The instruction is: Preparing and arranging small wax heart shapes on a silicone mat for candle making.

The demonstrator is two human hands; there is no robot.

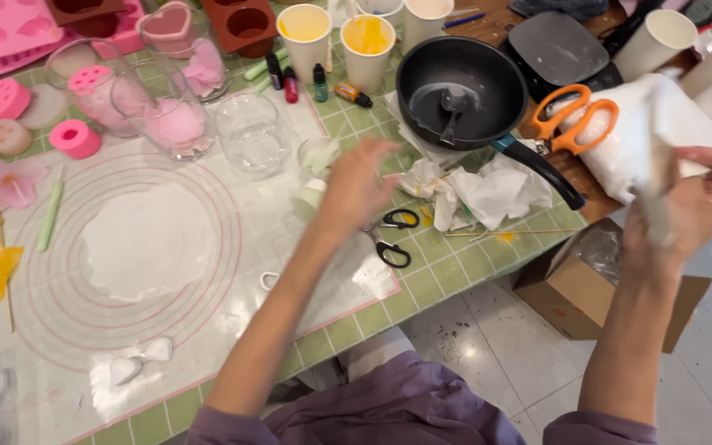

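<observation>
My left hand point(354, 185) reaches over the table with fingers apart, holding nothing, just right of a small clear glass point(316, 156) and a small whitish cylinder point(310, 194). Black-handled scissors point(395, 237) lie just below it. My right hand point(690, 206) is raised off the table's right edge, its fingers gripping the top of a large white plastic bag point(644, 132). A black pan point(461, 91) with a metal spoon in it stands between my hands. Orange-handled scissors point(574, 119) lie beside the bag.
A translucent mat with pink rings point(59, 313) covers the green tiled table. Clear glass cups point(250, 132), pink moulds point(2, 99), paper cups with yellow contents point(366, 41), small dye bottles point(290, 82) and crumpled tissue point(480, 189) crowd it. A cardboard box point(587, 288) stands on the floor.
</observation>
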